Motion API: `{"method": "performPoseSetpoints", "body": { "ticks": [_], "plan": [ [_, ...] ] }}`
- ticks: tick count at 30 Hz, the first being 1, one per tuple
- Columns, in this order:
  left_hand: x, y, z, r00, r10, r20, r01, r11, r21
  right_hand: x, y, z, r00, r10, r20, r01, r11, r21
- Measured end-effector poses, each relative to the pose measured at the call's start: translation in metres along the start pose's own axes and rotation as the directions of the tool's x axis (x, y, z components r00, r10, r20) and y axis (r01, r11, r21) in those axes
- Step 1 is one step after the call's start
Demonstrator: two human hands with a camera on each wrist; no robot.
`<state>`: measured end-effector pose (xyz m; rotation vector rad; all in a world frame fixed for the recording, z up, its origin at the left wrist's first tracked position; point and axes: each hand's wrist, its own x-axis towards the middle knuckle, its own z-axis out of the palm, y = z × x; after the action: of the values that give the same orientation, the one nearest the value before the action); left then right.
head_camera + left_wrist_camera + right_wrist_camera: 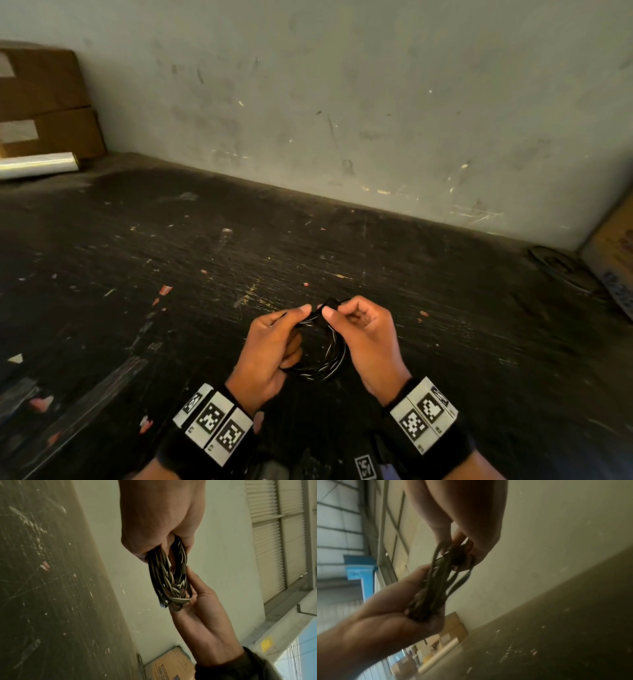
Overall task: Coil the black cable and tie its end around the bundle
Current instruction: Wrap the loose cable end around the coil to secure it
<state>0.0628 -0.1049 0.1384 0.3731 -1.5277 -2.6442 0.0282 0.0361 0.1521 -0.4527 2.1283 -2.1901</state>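
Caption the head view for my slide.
Both hands, left hand and right hand, hold a coiled black cable above a scuffed dark table.

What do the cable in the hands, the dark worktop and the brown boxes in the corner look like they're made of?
Cable: likely a rubber or plastic jacket, black with pale streaks, bending easily into loops.
Worktop: hard, dark and matte, scratched and flecked with debris; the exact material is unclear.
Boxes: brown cardboard, dull, with pale tape patches.
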Motion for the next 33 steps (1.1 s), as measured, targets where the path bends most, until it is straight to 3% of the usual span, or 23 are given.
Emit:
{"method": "performPoseSetpoints", "body": {
  "ticks": [3, 5, 9, 12, 20, 24, 28, 33],
  "plan": [
    [-0.004, 0.002, 0.001, 0.999, 0.031, -0.021, -0.030, 0.998, 0.049, -0.002, -0.001, -0.001, 0.999, 0.014, -0.033, -0.014, 1.000, 0.023],
    [-0.005, 0.003, 0.002, 0.997, 0.051, -0.062, -0.046, 0.996, 0.080, -0.002, -0.004, -0.003, 1.000, -0.018, 0.022, 0.018, 1.000, -0.004],
    [-0.009, 0.005, 0.008, 0.992, 0.082, -0.093, -0.073, 0.993, 0.097, -0.005, -0.005, -0.004, 0.967, -0.236, 0.097, 0.253, 0.936, -0.246],
    [-0.016, 0.008, 0.013, 0.993, 0.107, -0.041, -0.102, 0.989, 0.108, -0.005, -0.003, -0.007, 0.951, -0.300, 0.075, 0.309, 0.911, -0.271],
    [-0.019, 0.008, 0.012, 0.975, 0.221, -0.007, -0.215, 0.954, 0.209, -0.006, -0.011, -0.013, 0.973, -0.182, 0.144, 0.215, 0.942, -0.257],
    [-0.017, 0.005, 0.011, 0.957, 0.290, 0.008, -0.282, 0.922, 0.264, -0.002, -0.023, -0.016, 0.992, 0.001, 0.123, 0.028, 0.970, -0.240],
    [-0.016, 0.000, 0.006, 0.950, 0.310, 0.024, -0.303, 0.904, 0.301, 0.008, -0.030, -0.020, 0.970, 0.191, 0.150, -0.135, 0.937, -0.323],
    [-0.020, -0.001, 0.009, 0.947, 0.320, -0.001, -0.310, 0.919, 0.245, 0.010, -0.032, -0.020, 0.947, 0.282, 0.155, -0.218, 0.917, -0.334]
  ]
}}
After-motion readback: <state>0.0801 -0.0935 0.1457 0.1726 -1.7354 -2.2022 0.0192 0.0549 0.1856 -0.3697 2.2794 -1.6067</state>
